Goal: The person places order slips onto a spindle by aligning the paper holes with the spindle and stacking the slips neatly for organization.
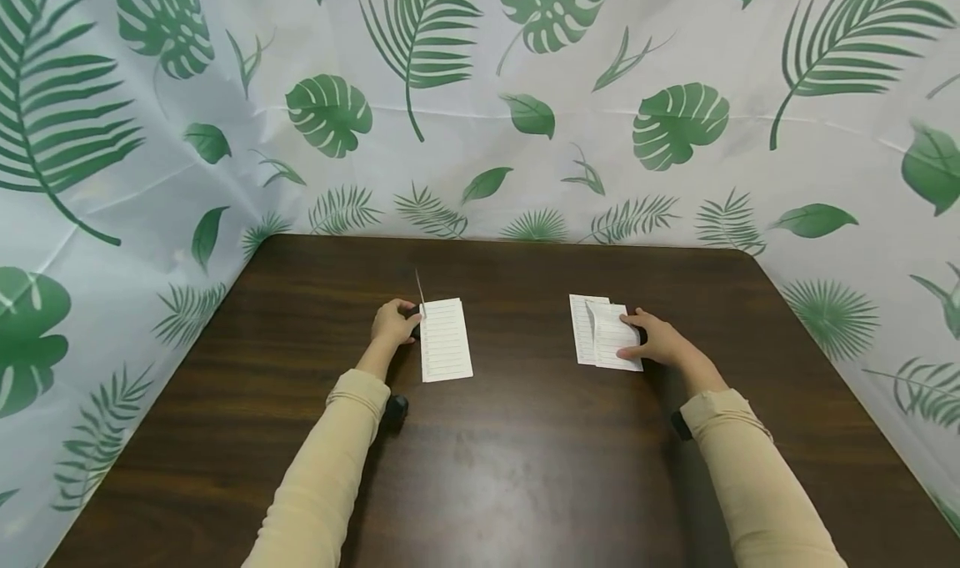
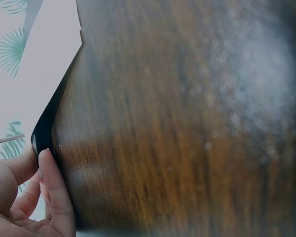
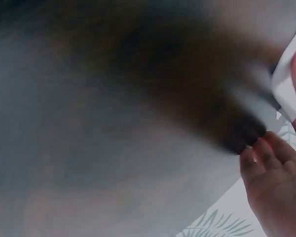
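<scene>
In the head view, white lined sheets of paper lie left of the table's middle. My left hand pinches their left edge, beside a small dark patch that I cannot identify. A thin pale strip stands up there, seen nearly edge-on. In the left wrist view, thumb and finger meet at the corner of the white paper. Farther right, my right hand grips the right edge of a second group of lined sheets, overlapping, with one edge raised. In the right wrist view, white paper shows beside the thumb.
The dark wooden table ends at a backdrop printed with green leaves. A black device sits at the left wrist, and another dark one at the right wrist. Brown table surface lies between the two paper groups.
</scene>
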The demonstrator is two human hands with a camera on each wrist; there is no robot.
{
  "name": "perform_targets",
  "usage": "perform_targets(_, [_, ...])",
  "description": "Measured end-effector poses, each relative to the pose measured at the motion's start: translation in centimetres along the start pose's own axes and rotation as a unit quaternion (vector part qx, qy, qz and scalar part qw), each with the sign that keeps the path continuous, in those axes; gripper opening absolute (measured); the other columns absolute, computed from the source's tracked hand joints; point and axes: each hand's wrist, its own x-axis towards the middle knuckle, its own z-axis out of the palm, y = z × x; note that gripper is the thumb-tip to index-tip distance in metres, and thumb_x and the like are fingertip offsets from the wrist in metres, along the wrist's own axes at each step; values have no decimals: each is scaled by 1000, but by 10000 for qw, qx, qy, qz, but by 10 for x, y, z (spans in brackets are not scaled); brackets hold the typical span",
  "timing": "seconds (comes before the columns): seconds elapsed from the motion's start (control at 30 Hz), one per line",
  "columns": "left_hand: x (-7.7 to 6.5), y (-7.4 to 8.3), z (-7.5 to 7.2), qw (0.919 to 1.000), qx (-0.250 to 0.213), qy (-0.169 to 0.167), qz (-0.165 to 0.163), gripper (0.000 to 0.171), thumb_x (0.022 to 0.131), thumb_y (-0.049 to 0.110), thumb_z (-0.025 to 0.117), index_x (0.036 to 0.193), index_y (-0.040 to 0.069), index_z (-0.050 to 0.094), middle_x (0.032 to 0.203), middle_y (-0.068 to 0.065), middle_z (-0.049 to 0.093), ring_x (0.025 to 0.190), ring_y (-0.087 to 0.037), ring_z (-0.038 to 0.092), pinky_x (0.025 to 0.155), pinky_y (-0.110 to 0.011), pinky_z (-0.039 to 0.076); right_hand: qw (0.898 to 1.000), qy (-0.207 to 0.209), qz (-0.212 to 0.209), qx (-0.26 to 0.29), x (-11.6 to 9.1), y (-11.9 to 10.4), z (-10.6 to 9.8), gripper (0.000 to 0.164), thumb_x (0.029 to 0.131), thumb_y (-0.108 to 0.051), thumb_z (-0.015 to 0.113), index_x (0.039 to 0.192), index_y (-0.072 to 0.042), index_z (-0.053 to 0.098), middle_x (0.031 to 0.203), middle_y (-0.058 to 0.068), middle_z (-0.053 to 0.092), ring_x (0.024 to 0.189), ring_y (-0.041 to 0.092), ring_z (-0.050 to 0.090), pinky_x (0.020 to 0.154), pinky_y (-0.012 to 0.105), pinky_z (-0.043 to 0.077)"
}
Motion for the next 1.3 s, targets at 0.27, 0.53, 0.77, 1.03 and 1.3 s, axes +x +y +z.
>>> perform_targets(0.27, [1, 1, -2, 10000, -3, 7, 26, 31, 93, 19, 60, 121, 5, 58, 110, -23, 57, 48, -4, 51, 50, -17, 52, 9975, 522, -30, -468, 6, -8, -4, 61, 77, -18, 76, 122, 14, 50, 120, 38, 48, 107, 54, 44, 91, 60, 40])
perform_targets(0.53, [1, -4, 0, 9999, 14, 14, 102, 31, 93, 19, 60, 120, 5, 58, 108, -23, 57, 48, -5, 53, 51, -18, 52, 9987, 231, 437, -78, 8, -14, -2, 76, 78, -9, 74, 133, 15, 29, 133, 43, 36, 120, 56, 39, 101, 61, 36])
perform_targets(0.77, [1, -2, -1, 9999, -82, 12, 58, 30, 93, 18, 60, 119, 5, 58, 107, -23, 58, 46, -4, 50, 49, -17, 51, 9928, 102, 1050, 560, 12, -18, -4, 106, 77, -3, 74, 139, 19, -10, 142, 47, 9, 130, 58, 21, 110, 60, 24])
perform_targets(1.03, [1, -2, 0, 10000, -22, 39, 79, 30, 93, 19, 60, 119, 5, 58, 106, -23, 58, 46, -3, 50, 49, -17, 51, 9832, 433, 1469, 996, 57, 57, 21, 53, 83, -5, 64, 123, 17, 36, 110, 37, 49, 89, 41, 57, 64, 44, 56])
perform_targets(1.3, [-1, -1, -1, 10000, -16, 33, 67, 30, 93, 18, 59, 121, 5, 58, 112, -23, 57, 47, -4, 52, 51, -17, 51, 9732, 816, 1724, 1288, 67, 80, 29, 23, 84, -5, 47, 100, 13, 50, 89, 28, 53, 71, 31, 55, 54, 38, 53])
